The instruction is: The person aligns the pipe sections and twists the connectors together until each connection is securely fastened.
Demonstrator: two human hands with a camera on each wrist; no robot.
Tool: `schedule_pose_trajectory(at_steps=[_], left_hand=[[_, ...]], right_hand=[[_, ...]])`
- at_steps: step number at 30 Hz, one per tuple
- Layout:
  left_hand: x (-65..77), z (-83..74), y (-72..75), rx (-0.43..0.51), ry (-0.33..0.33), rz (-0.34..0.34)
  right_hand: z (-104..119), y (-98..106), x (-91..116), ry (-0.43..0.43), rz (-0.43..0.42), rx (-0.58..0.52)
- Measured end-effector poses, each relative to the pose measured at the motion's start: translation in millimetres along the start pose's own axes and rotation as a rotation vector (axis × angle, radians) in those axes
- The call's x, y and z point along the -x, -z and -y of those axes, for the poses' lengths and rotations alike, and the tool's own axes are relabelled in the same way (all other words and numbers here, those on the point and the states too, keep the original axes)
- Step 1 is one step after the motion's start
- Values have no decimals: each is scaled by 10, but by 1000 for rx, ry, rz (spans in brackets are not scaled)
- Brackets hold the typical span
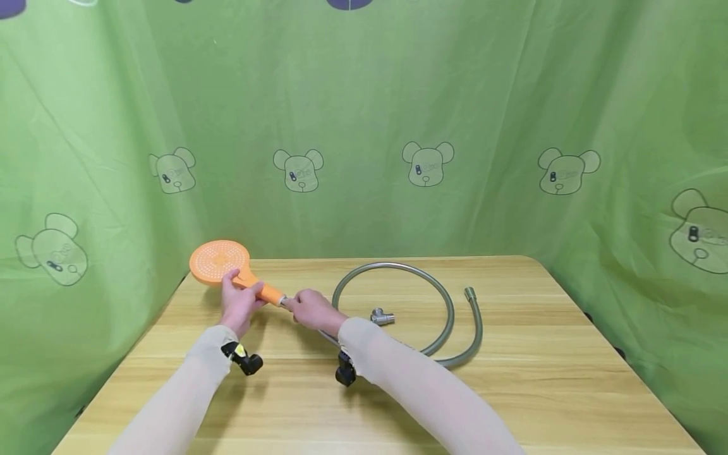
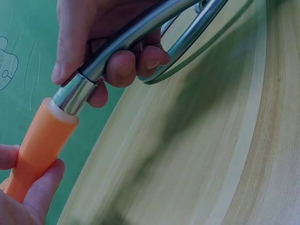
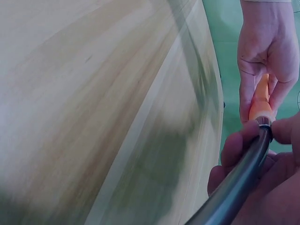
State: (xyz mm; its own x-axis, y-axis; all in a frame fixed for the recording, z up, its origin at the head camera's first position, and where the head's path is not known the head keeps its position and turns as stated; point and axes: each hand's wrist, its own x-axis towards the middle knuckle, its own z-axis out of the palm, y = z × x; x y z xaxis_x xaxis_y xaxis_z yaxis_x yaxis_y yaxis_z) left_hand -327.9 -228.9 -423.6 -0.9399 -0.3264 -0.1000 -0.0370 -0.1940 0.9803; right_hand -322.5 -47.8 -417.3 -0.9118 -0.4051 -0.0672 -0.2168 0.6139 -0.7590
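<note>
The left hand (image 1: 240,304) grips the handle of an orange shower head (image 1: 219,261), raised over the table's far left part, spray face up. The right hand (image 1: 315,309) pinches the silver collar (image 2: 75,95) of a metal hose (image 2: 136,33), which meets the handle's mouth. On the left wrist, a black camera (image 1: 248,363) bears a yellow sticker (image 1: 240,349), its marking too small to read. The hose loops around a metal tee fitting (image 1: 382,317), on a table (image 1: 540,373) with pale wood grain. Green curtains (image 1: 364,221) surround it, printed with bear heads (image 1: 428,165) carrying small lettering that is not clearly legible.
</note>
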Motion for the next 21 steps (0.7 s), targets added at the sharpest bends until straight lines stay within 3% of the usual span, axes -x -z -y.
schedule_pose_trajectory(at_steps=[5,12,21], left_hand=[[21,-20,-12,-10,-7,0],[22,-40,-24,-6,3,-2],[16,-36,-29,0,3,-4]], right_hand=[[-31,25,15,16,-29,-27],[-31,33,31,46,-78,39],[-2,26,42,75,-68,84]])
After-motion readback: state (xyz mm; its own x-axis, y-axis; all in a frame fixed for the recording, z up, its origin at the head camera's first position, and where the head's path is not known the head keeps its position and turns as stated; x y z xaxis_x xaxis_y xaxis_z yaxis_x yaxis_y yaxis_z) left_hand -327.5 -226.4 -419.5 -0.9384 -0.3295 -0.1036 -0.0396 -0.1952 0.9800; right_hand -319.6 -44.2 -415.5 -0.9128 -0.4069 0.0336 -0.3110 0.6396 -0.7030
